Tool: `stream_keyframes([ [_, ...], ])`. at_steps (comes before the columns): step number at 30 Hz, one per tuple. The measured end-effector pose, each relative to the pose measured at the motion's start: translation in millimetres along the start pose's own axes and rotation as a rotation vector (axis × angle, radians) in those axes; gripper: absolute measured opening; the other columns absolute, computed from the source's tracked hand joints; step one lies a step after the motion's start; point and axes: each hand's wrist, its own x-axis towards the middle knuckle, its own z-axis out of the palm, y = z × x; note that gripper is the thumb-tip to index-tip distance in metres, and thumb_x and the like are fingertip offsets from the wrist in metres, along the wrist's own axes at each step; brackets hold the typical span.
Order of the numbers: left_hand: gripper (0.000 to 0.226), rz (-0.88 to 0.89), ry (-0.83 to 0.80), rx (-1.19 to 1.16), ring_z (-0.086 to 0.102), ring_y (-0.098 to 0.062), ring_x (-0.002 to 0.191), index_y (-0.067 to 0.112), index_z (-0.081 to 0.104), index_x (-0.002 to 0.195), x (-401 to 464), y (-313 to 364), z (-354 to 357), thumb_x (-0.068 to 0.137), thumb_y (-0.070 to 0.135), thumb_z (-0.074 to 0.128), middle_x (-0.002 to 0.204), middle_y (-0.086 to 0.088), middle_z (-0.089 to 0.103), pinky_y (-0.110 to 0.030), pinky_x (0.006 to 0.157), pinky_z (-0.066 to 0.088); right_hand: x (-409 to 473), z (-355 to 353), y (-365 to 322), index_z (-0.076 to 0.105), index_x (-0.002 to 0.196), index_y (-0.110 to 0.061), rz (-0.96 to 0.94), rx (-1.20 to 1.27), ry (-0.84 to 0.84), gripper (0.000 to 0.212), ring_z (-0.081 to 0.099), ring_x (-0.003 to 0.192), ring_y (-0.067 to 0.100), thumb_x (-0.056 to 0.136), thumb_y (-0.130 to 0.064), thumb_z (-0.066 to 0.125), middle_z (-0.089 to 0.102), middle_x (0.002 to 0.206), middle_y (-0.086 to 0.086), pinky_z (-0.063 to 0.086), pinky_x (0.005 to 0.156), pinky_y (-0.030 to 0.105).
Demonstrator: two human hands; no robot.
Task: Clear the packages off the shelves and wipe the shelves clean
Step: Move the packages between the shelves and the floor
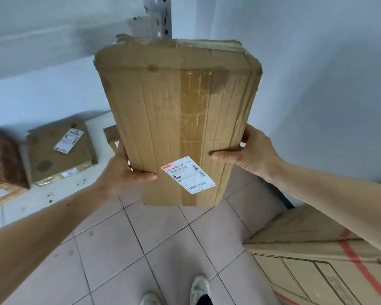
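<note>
Nearest to cam: two bare forearms reaching fwd, shoes on the tiled floor (163,238) below. Left hand (128,170) grasping the lower left edge of a long cardboard package (176,119), thumb on the front face, fingers behind. Right hand (249,155) grasping the lower right edge same way, thumb pressed on the front near the shipping label (188,175). Package held up in the air, tilted, top end toward the metal shelf post (161,16), not touching any shelf; worn, creased, w/ brown tape down the middle.

Progress, judged from this: early to mid stage of the clearing part. One package off and in hand. Left on the white shelf (59,194) at left: a square package (59,150) w/ label, a reddish-brown box (7,159) just beside it, one more small box (111,135) mostly hidden behind the held one. Crumbs and spots visible on the shelf surface, so wiping probably not begun. No cloth in view. Large carton (317,256) on the floor at right, likely a place for setting things down, cannot tell for sure.
</note>
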Motion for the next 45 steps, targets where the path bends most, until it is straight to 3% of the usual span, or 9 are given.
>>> stream_keyframes([
  [2, 0.111, 0.002, 0.071, -0.013, 0.064, -0.013, 0.108, 0.023, 0.038, 0.139, -17.7, 26.7, -21.0, 0.043, 0.018, 0.094, 0.115, 0.01, 0.066, -0.019, 0.073, 0.052, -10.3, -9.1, -34.3, 0.058, 0.125, -0.036, -0.043, -0.006, -0.004, 0.087, 0.058, 0.115, 0.001, 0.048, -0.05, 0.095, 0.066, 0.114, -0.022, 0.046, 0.102, 0.029],
  [5, 0.103, 0.014, 0.144, -0.015, 0.063, -0.007, 0.105, 0.034, 0.039, 0.132, -48.1, 69.3, -57.9, 0.053, -0.003, 0.093, 0.108, 0.018, 0.067, -0.026, 0.076, 0.055, -25.7, -22.4, -87.5, 0.058, 0.125, -0.035, -0.123, -0.021, -0.027, 0.085, 0.06, 0.111, 0.003, 0.05, -0.051, 0.094, 0.066, 0.114, -0.02, 0.046, 0.099, 0.027],
  [10, 0.104, 0.039, 0.233, 0.075, 0.053, 0.023, 0.094, 0.056, 0.031, 0.116, -94.6, 127.6, -105.6, 0.055, 0.0, 0.093, 0.099, 0.045, 0.056, -0.025, 0.084, 0.05, -46.0, -37.3, -157.9, 0.059, 0.124, -0.033, -0.242, -0.035, -0.079, 0.079, 0.061, 0.106, 0.004, 0.054, -0.052, 0.092, 0.067, 0.113, -0.018, 0.048, 0.094, 0.025],
  [16, 0.129, 0.056, 0.31, 0.098, 0.046, -0.015, 0.123, 0.038, 0.01, 0.151, -149.0, 173.9, -142.1, 0.058, 0.006, 0.093, 0.123, 0.031, 0.045, -0.044, 0.106, 0.044, -67.4, -46.3, -223.6, 0.056, 0.132, -0.024, -0.375, -0.077, -0.143, 0.089, 0.063, 0.11, 0.016, 0.054, -0.054, 0.087, 0.066, 0.122, -0.008, 0.051, 0.101, 0.043],
  [21, 0.133, 0.101, 0.4, 0.126, 0.04, -0.003, 0.124, 0.025, -0.001, 0.155, -178.0, 206.2, -171.2, 0.061, 0.002, 0.09, 0.129, 0.024, 0.043, -0.028, 0.105, 0.038, -72.2, -50.1, -275.9, 0.057, 0.118, -0.036, -0.47, -0.092, -0.185, 0.076, 0.066, 0.101, 0.011, 0.053, -0.06, 0.087, 0.066, 0.11, -0.017, 0.056, 0.094, 0.043],
  [28, 0.139, 0.174, 0.493, 0.207, 0.055, -0.018, 0.12, 0.044, -0.003, 0.15, -181.9, 233.3, -229.0, 0.056, 0.014, 0.095, 0.13, 0.011, 0.053, -0.036, 0.097, 0.048, -59.5, -42.3, -340.6, 0.056, 0.098, -0.047, -0.586, -0.027, -0.228, 0.051, 0.065, 0.096, 0.0, 0.061, -0.044, 0.091, 0.066, 0.102, -0.023, 0.058, 0.09, 0.038],
  [38, 0.129, 0.225, 0.519, 0.194, 0.056, -0.006, 0.114, 0.031, 0.006, 0.154, -112.8, 263.9, -342.5, 0.061, 0.006, 0.092, 0.122, 0.025, 0.05, -0.027, 0.092, 0.052, 13.8, -14.3, -441.0, 0.054, 0.13, -0.023, -0.643, -0.011, -0.145, 0.088, 0.065, 0.105, 0.015, 0.055, -0.052, 0.088, 0.066, 0.117, -0.008, 0.061, 0.079, 0.037],
  [42, 0.133, 0.236, 0.504, 0.213, 0.049, -0.016, 0.128, 0.036, 0.004, 0.153, -79.8, 266.5, -380.8, 0.057, 0.017, 0.094, 0.136, 0.015, 0.048, -0.042, 0.106, 0.045, 45.1, 4.6, -469.2, 0.05, 0.134, -0.022, -0.632, 0.023, -0.126, 0.084, 0.063, 0.1, 0.013, 0.063, -0.043, 0.089, 0.061, 0.107, -0.014, 0.06, 0.075, 0.032],
  [45, 0.131, 0.243, 0.477, 0.23, 0.05, -0.013, 0.127, 0.037, 0.004, 0.151, -53.5, 263.1, -403.1, 0.058, 0.015, 0.094, 0.134, 0.021, 0.048, -0.043, 0.105, 0.045, 73.2, 18.4, -481.8, 0.051, 0.128, -0.027, -0.615, 0.033, -0.115, 0.075, 0.063, 0.098, 0.01, 0.065, -0.039, 0.089, 0.059, 0.103, -0.019, 0.06, 0.075, 0.032],
])
